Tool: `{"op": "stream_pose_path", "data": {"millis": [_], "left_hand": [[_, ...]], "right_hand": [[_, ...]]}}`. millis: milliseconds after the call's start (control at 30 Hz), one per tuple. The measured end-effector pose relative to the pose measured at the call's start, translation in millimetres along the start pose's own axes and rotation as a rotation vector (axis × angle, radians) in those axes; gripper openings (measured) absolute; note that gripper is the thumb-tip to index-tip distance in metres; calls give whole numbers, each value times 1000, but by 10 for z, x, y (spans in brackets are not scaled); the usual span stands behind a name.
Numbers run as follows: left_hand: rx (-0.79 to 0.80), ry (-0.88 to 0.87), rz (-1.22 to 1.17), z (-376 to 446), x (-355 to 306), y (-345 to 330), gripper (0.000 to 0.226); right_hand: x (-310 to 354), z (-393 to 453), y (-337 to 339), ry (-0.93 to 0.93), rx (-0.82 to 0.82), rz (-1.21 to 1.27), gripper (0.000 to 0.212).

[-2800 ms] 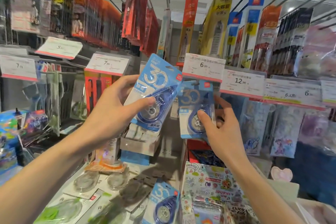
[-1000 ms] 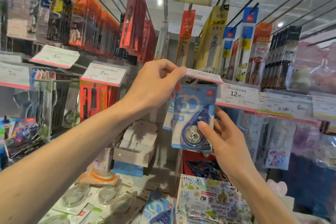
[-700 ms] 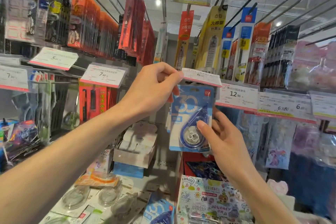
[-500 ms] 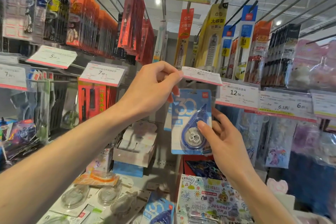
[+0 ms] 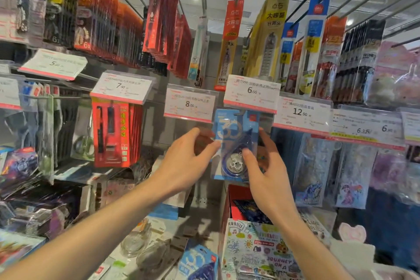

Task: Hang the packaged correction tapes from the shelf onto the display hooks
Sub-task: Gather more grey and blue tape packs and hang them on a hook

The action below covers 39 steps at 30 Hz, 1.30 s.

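Hands reach up together at the blue correction tape pack [image 5: 235,143], which hangs just below the 6.00 price tag [image 5: 251,93]. Right hand [image 5: 268,179] pinches its lower right edge, thumb on the front. Left hand [image 5: 188,163] touches the left edge, fingers loosely curled.

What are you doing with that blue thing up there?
A person is stocking a shop display. Both hands are on a blue correction tape pack hanging just under the 6.00 price tag. The right hand has its thumb on the front of the pack, and the left hand touches its left edge. Whether the pack sits fully on its hook is hidden by the tag. Another blue pack lies on the shelf below, waiting to be hung.
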<state>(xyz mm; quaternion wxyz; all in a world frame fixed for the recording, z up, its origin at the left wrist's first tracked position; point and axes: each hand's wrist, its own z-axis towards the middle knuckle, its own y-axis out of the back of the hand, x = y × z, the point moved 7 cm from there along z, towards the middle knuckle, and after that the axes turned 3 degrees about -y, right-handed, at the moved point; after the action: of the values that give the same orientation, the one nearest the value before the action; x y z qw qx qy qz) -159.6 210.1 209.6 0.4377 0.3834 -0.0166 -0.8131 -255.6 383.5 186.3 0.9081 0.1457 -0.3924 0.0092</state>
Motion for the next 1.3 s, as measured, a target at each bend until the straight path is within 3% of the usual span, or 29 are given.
{"op": "stream_pose_path", "data": {"millis": [333,500,800,1033,1300], "left_hand": [[-34,17,-43,309,425,-404,47],[5,49,-189,410,586,-578,52],[-2,81,-242,486,651,-595,49],[-102,151,-262,201,558,-200,28],[-107,179,-365,-549,165,109,15]], "right_hand": [[-359,354,-251,-77,27,-59,47],[-629,492,-381,-158,42,-3,62],[-690,676,-415,-160,99,41,63],[-322,278,34,-151,85,11,24],[-135,-457,403,-184,140,265,10]]}}
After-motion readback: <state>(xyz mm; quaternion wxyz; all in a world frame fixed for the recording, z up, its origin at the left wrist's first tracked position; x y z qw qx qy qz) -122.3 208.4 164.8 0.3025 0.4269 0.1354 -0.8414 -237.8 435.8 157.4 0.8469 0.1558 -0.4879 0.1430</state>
